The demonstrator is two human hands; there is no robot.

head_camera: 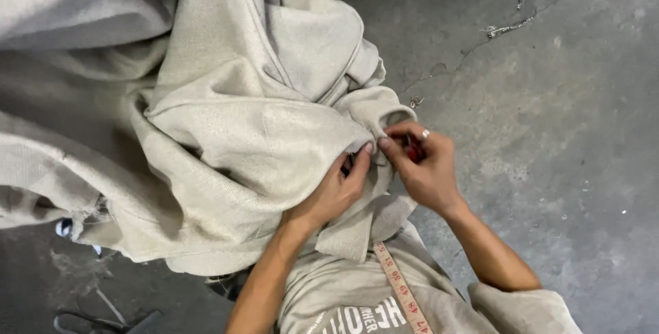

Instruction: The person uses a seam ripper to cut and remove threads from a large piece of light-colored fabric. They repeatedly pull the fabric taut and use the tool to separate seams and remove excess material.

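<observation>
A big heap of beige cloth [226, 121] lies bunched on the grey concrete floor [549, 135], filling the left and middle of the view, and both of the person's hands meet at its right edge. The left hand [336, 193] comes up from below with its fingers curled shut, pinching a fold of the cloth between thumb and fingertips. The right hand [425, 166] sits just beside it, thumb tips nearly touching, and is closed as well: its fingers pinch the same edge of cloth, and a small red thing [414, 152] shows inside its grip, too hidden to tell what it is. A ring [425, 133] is on one finger of the right hand. A tape measure [400, 286] hangs down across the person's beige shirt [343, 300], below the hands. A strip of the cloth droops between the two wrists toward the shirt. A crack [508, 28] runs across the floor at the upper right, well apart from the hands. Dark scissors [103, 321] lie on the floor at the lower left, partly cut off by the frame.
</observation>
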